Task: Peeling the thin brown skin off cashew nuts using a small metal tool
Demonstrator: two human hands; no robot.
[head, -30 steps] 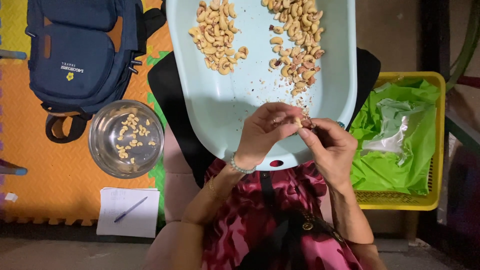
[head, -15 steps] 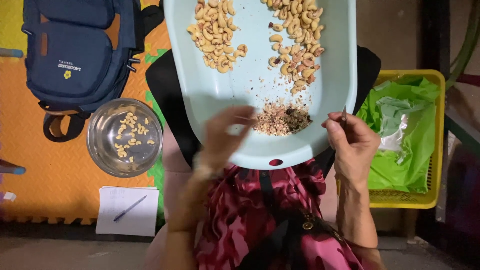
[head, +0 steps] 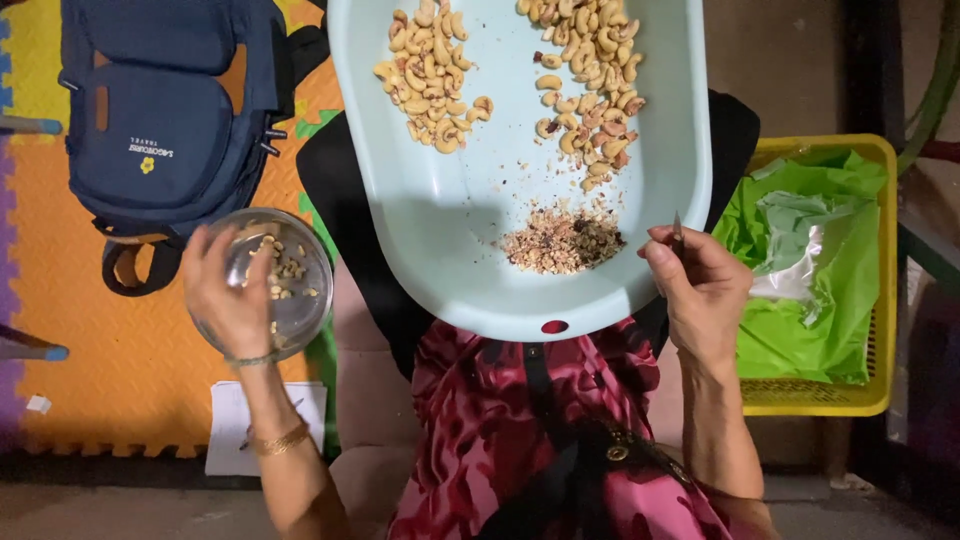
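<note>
A pale blue oval tray (head: 440,230) rests on my lap. It holds two heaps of cashew nuts, one heap (head: 430,80) on the left and a second heap (head: 590,90) on the right with some dark skins on it. A pile of skin scraps (head: 562,240) lies near the tray's front. My left hand (head: 225,290) hangs over a steel bowl (head: 305,290) that holds a few peeled cashews; its palm is hidden. My right hand (head: 700,285) grips a small thin blade (head: 677,224) at the tray's right rim.
A dark blue backpack (head: 165,110) lies on the orange foam mat (head: 100,350) beyond the bowl. A sheet of paper (head: 225,430) lies near my left forearm. To the right stands a yellow basket (head: 870,400) lined with a green plastic bag (head: 800,250).
Both hands were together over the tray's front around a nut. They parted; my left hand swung left to the steel bowl, my right stayed at the rim with the blade.
</note>
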